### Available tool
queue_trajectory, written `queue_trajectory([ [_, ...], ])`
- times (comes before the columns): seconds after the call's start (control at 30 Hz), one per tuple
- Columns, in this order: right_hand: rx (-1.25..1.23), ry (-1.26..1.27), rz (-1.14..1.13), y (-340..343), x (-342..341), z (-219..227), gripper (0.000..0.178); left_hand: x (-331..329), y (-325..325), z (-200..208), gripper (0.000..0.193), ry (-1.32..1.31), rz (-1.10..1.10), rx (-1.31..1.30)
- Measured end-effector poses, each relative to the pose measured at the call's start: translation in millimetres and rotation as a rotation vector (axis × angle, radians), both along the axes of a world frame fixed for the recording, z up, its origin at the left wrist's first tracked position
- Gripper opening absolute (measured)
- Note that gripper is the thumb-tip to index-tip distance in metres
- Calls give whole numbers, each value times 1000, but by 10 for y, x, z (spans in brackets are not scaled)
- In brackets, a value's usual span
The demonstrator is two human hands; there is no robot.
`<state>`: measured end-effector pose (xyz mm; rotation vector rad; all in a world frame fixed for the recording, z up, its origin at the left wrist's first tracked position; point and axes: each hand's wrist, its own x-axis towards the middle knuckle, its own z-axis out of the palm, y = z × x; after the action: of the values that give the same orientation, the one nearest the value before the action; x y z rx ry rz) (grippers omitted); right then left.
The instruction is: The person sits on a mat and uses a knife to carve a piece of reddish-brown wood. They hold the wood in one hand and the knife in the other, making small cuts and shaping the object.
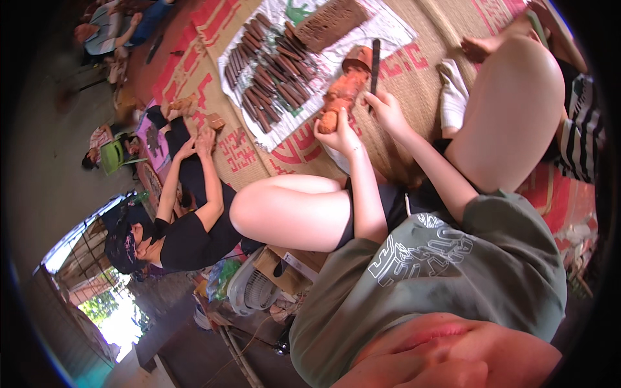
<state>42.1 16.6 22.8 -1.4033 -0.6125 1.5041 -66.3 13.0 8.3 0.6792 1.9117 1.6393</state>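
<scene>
My left hand (341, 137) is wrapped round the lower end of a reddish-brown carved wooden figure (345, 90), which tilts with its wide top away from me. In my right hand (386, 110) is a long, thin, dark flat tool, like a file (375, 68), pointing up beside the figure. Whether the tool touches the wood I cannot tell. Just beyond lies a white cloth (268, 137) with several dark, rod-like tool handles (262, 90) in rows. A brown rectangular block (330, 24) rests at the cloth's far edge.
A patterned straw mat (414, 84) spreads under everything. On my left, a person in black (194, 236) sits close, hands near small wood pieces (215, 121). Bare legs of another person show at far right. A white fan (254, 288) stands by my left side.
</scene>
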Motion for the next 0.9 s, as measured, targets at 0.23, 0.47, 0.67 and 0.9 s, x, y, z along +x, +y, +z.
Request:
queue_trajectory([
  [0.23, 24, 83, -15, -13, -42, 60, 24, 52, 21, 277, 60, 257, -5, -59],
  [0.47, 40, 41, -45, -35, -57, 100, 23, 90, 34, 400, 61, 212, -48, -57],
  [0.67, 58, 52, -91, -25, -10, 139, 21, 127, 27, 533, 53, 367, -159, -46],
  [0.9, 178, 97, -195, -15, -28, 149, 13, 76, 18, 428, 49, 450, -206, -22],
])
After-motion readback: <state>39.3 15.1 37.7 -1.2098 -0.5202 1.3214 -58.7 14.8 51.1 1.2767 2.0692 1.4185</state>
